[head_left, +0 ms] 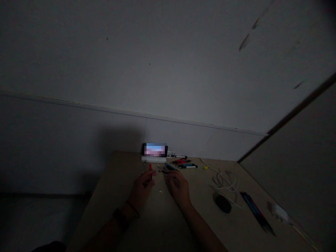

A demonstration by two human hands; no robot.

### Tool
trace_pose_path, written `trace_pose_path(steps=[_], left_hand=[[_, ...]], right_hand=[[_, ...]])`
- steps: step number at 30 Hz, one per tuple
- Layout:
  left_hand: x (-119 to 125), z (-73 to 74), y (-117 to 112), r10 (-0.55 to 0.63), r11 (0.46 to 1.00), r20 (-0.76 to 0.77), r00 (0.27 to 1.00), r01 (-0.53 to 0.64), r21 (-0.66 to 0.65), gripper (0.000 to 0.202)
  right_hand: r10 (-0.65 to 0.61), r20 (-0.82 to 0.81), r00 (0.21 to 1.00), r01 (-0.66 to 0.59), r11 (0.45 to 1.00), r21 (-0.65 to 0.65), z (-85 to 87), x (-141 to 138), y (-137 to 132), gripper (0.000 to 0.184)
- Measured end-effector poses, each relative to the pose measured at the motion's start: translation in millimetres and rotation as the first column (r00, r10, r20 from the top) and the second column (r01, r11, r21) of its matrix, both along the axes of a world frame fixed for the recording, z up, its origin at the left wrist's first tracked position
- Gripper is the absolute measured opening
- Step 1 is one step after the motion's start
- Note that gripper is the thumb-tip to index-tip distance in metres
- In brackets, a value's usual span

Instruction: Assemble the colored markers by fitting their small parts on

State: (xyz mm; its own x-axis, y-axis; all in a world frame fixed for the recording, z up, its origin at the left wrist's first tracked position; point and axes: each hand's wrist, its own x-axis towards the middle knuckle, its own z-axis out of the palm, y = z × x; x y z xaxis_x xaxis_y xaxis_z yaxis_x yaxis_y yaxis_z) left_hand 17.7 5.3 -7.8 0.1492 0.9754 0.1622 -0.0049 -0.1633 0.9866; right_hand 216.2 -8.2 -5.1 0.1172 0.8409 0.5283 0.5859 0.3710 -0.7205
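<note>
Apparently pinched, red-black piece [150, 168] between left fingers [144, 175], protruding past them

A slim, red-and-black, pen-like tube [150, 168] stands nearly upright in the left hand's grip [145, 181], its bright red end uppermost and its black lower part partly covered by fingers. Just to its right and apart from it, a thin, dark, rod-like piece [165, 172] juts leftward from the right hand's grip [177, 184], lying close to level, its finer details lost in dim light
</note>
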Motion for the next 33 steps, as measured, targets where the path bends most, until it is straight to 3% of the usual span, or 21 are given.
trace_pose_path(steps=[6,12,17,21,25,33], left_hand=[[-5,4.5,1,0.021,0.99,-0.1,0.995,-0.006,0.143,0.015],[-10,6.6,2,0.061,0.968,-0.186,0.981,-0.012,0.252,0.019],[-7,3.7,2,0.076,0.973,-0.173,0.982,-0.036,0.227,0.007],[-4,7.9,0,0.096,0.981,-0.041,0.995,-0.088,0.173,0.021],[-6,16.4,-6,0.05,0.994,-0.108,0.993,-0.038,0.105,0.017],[-5,20.6,-10,0.149,0.983,-0.118,0.982,-0.134,0.121,0.024]], right_hand=[[-0.145,-0.274,0.951,0.122,0.988,-0.098,3.8,-5,-3,0.033],[-0.156,-0.314,0.936,0.112,0.982,-0.155,9.6,-9,-8,0.039],[-0.138,-0.317,0.938,0.09,0.983,-0.161,11.2,-15,-11,0.037],[-0.099,-0.34,0.935,0.046,0.986,-0.161,7.2,-24,-13,0.034],[-0.06,-0.342,0.938,-0.001,0.984,-0.176,2.9,-34,-16,0.036],[-0.031,-0.33,0.943,-0.034,0.982,-0.187,7.2,-45,-21,0.036]])
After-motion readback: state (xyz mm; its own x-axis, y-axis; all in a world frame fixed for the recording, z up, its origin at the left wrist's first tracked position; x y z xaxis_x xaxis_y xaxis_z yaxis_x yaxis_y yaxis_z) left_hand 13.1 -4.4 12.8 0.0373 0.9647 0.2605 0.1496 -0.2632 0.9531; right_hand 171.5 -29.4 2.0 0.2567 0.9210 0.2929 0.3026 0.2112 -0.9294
